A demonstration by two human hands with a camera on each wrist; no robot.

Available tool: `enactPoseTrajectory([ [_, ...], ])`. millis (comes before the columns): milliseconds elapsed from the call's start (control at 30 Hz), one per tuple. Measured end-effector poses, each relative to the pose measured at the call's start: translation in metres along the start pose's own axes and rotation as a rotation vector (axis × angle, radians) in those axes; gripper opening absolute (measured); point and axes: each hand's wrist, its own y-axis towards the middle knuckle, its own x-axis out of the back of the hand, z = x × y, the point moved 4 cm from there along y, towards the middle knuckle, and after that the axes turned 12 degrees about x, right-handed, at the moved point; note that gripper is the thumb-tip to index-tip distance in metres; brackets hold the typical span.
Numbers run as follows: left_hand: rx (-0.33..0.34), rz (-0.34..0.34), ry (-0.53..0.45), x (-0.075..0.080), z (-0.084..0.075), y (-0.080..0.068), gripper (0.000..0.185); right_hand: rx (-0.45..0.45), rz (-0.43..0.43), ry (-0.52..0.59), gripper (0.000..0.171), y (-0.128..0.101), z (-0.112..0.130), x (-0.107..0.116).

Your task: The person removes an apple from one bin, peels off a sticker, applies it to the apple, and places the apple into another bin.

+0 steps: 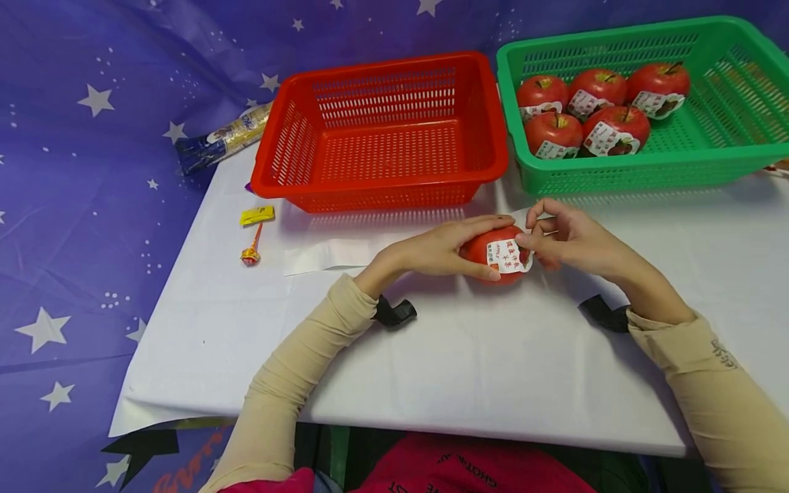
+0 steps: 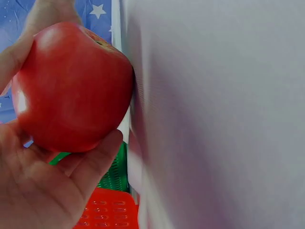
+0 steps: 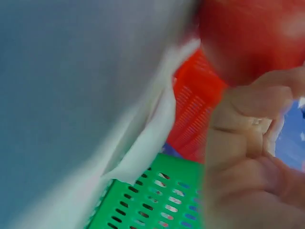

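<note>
both hands (image 1: 505, 246) around labelled red apple (image 1: 496, 253)

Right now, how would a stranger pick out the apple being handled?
On the white-covered table, in front of the empty red plastic basket, one red apple sits between both hands. Unlike the five labelled apples in the green plastic basket, it lies outside any basket.

You've got an empty red basket (image 1: 382, 130) & green basket (image 1: 727, 109) w/ five labelled apples (image 1: 594, 113) at counter (image 1: 431, 356) rear; lollipop (image 1: 251, 252), yellow packet (image 1: 257, 215) left.
</note>
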Motion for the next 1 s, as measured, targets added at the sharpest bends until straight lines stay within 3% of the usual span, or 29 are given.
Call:
enactPoseTrajectory([
  [133,-0.043,0.018,-0.006,0.001,-0.001,-0.001,0.08,-0.045,0.018,-0.076,0.014,0.003,-0.005,0.002],
  [267,-0.054,0.037,-0.039,0.001,0.001,-0.002,0.081,-0.067,-0.039,-0.102,0.009,0.001,-0.011,0.014],
  [367,-0.061,0.049,-0.051,0.001,0.002,-0.002,0.081,-0.012,-0.067,-0.088,0.012,-0.001,-0.009,0.017],
  [500,-0.124,0.068,-0.062,-0.001,0.0,-0.002,0.081,0.073,0.036,-0.135,0.036,-0.002,-0.005,0.007],
  [633,-0.181,0.108,-0.024,-0.004,-0.002,-0.002,0.081,0.095,0.108,-0.132,0.04,-0.006,-0.006,0.006],
  [733,-0.194,0.126,0.032,-0.007,-0.003,-0.003,0.082,0.101,0.145,-0.093,0.052,-0.007,-0.006,-0.003],
  [833,-0.182,0.081,0.119,-0.009,-0.006,-0.007,0.081,0.088,0.18,-0.21,0.079,-0.004,-0.005,-0.022],
  [900,-0.185,0.011,0.229,-0.005,-0.016,-0.014,0.075,0.079,0.188,-0.308,0.092,-0.002,-0.002,-0.033],
  [1000,-0.219,-0.135,0.287,0.014,-0.039,-0.022,0.063,0.081,0.184,-0.475,0.096,-0.002,0.005,-0.036],
])
